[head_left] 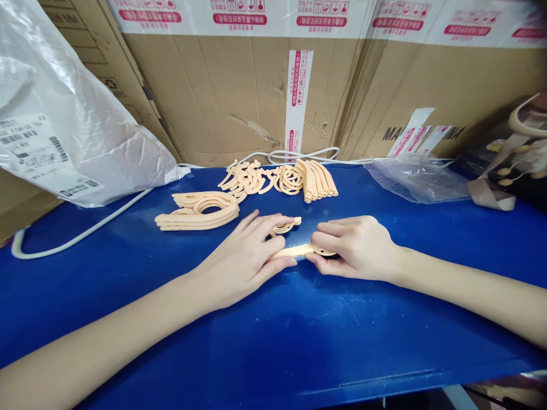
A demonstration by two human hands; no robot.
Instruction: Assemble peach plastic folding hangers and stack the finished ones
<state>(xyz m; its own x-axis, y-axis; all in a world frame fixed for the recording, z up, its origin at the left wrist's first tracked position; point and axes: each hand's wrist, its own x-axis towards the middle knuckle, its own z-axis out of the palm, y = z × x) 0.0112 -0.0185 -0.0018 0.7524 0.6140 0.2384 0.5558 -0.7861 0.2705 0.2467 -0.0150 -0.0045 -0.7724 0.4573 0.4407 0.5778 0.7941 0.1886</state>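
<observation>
Between my two hands is a cream plastic piece, which looks like part of a folding clothes hanger. My left hand is closed on its left end, thumb along the near side. My right hand pinches the right end, where a rounded part with a small hole shows under the fingers. A second cream arm sticks out beyond my left fingertips; whether it is joined to the first is hidden by the hand.
Behind my hands on the blue table lie stacked hanger arms, a pile of small cream hooks and a fanned row of arms. A white cable, a silver parcel, a clear bag and cardboard boxes border the space.
</observation>
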